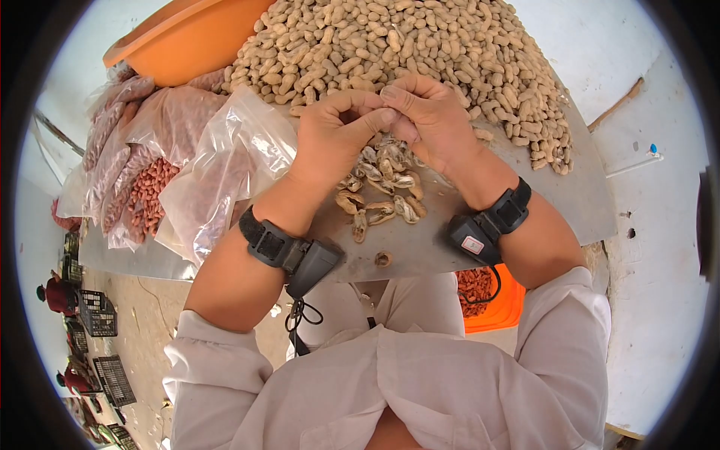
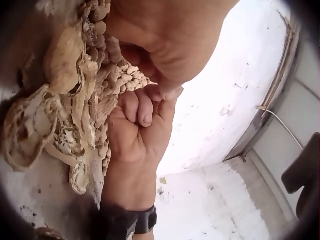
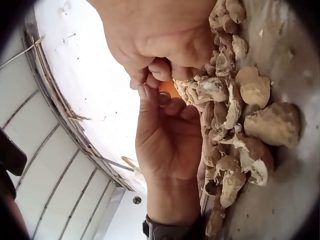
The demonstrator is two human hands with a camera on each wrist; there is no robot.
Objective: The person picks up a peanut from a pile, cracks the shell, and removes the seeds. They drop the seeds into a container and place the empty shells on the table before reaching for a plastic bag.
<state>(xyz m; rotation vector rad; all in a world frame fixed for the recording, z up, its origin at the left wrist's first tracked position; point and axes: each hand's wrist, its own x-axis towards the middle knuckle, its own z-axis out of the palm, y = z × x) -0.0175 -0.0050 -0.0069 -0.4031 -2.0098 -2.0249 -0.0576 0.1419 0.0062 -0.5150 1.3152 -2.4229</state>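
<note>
We judge: shelling peanuts; left hand, right hand meet, fingers curled, any grip hidden; next needs firm pressing.

Head view. Peanuts, 12 o'clock: tan. Basin, 11: orange. Kernels, 9: pinkish red; bag, 10: clear. Shells, just past 12: brown, paler insides. Table: grey. Straps: black. Tub, 4: bright orange. Shirt, 6: plain off-white. Crates, 8: black grid. Wall, 3: white, dark spots.
</note>
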